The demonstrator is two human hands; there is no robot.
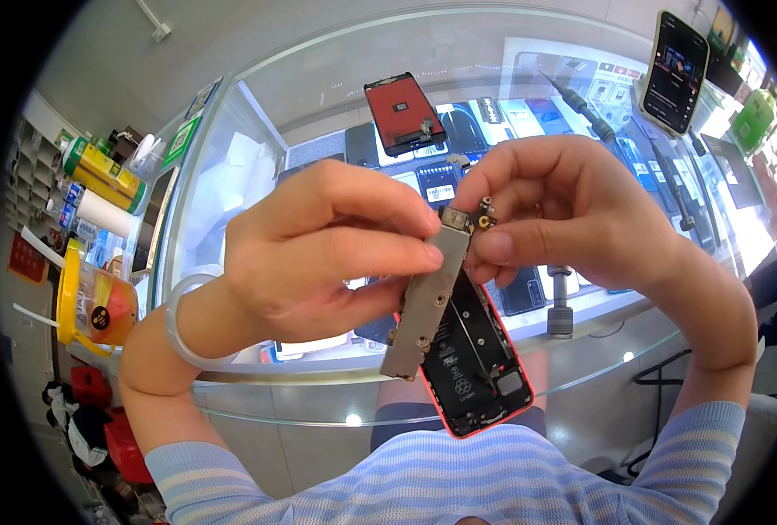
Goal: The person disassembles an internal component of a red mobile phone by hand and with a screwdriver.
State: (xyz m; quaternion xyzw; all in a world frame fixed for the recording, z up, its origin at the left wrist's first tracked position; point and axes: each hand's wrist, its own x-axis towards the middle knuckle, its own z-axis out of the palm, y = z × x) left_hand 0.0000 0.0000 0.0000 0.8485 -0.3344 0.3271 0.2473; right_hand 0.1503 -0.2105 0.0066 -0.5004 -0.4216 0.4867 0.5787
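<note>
My left hand [318,249] pinches a long, narrow phone logic board [432,293] with a silvery metal shield, tilted in the air. At its upper end, the thumb and fingers of my right hand [581,214] are closed on a small flex cable part [485,213] with gold and dark bits. Below the board, an opened phone housing [485,385] with a red rim and a black battery sits at the counter's near edge. The board and my hands cover its upper part. A phone screen assembly [403,114] lies red backing up farther away.
Under the glass counter [318,74] several phones are displayed. Screwdrivers [585,109] lie on top; another [560,302] stands near the front edge. A lit phone [673,74] is propped at far right. At left are a yellow-green bottle [104,175] and a yellow-rimmed tub [100,302].
</note>
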